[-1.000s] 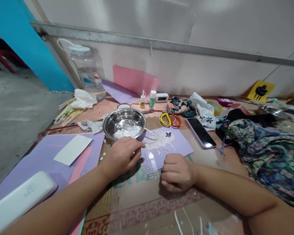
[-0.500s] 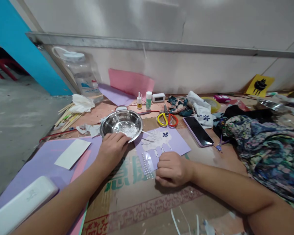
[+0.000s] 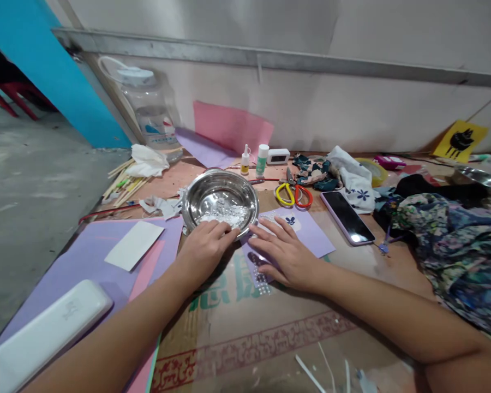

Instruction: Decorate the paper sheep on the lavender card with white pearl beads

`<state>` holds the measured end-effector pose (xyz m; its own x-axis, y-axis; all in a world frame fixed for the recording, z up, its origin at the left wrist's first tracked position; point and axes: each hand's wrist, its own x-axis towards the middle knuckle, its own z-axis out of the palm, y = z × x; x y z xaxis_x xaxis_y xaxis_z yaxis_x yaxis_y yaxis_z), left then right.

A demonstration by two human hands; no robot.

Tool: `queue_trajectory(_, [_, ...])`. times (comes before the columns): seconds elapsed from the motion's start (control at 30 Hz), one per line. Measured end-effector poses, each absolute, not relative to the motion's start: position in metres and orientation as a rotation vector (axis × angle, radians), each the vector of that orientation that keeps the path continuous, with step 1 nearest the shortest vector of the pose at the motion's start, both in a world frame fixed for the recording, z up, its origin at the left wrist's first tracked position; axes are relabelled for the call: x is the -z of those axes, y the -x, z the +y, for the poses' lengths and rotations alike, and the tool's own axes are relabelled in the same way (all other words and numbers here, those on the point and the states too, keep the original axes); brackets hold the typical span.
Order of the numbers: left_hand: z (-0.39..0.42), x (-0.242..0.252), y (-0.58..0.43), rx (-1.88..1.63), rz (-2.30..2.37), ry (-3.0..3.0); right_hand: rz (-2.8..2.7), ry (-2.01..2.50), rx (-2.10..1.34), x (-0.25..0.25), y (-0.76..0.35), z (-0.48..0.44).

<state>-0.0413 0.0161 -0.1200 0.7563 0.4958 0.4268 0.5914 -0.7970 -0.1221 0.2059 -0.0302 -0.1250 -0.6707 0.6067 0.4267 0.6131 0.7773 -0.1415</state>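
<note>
My left hand [image 3: 207, 251] grips the near rim of a shiny metal bowl [image 3: 194, 188], its fingers curled over the edge. Clear and whitish bits [image 3: 229, 210] lie in the bowl. My right hand [image 3: 290, 256] is spread over a purple card [image 3: 313, 232], fingertips close to the bowl's right rim; whether they touch it I cannot tell. A dark blue flower [image 3: 289, 220] shows on the card, while the hand hides most of the white shape there. Below that hand, a strip of small pearl beads [image 3: 263, 284] sticks out past the card's corner.
Scissors [image 3: 293, 195], a glue stick [image 3: 262, 161], a small dropper bottle [image 3: 245, 162] and a phone [image 3: 347, 218] lie or stand beyond my hands. Purple sheets [image 3: 77, 251] and a white case [image 3: 57, 333] are at left. Patterned cloth [image 3: 454, 251] fills the right side.
My right hand has opened from a loose fist and moved up over the card toward the bowl. The bowl now sits flatter, with my left hand still at its rim. The view has shifted slightly.
</note>
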Motion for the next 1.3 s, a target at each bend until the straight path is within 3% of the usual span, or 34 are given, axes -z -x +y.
queue_trajectory(0.2, [0.015, 0.110, 0.041, 0.598, -0.777, 2.838, -2.613, 0.975, -0.237, 0.131, -0.207, -0.025])
queue_trajectory(0.33, [0.017, 0.098, 0.046, 0.751, -1.027, 2.772, -2.614, 0.964, -0.267, 0.130, -0.208, -0.026])
queue_trajectory(0.9, [0.030, 0.084, 0.042, 0.063, -1.262, 2.909, -2.610, 0.924, -0.223, 0.132, -0.206, -0.027])
queue_trajectory(1.3, [0.034, 0.094, 0.046, 0.189, -1.178, 2.878, -2.610, 0.885, -0.193, 0.135, -0.208, -0.028])
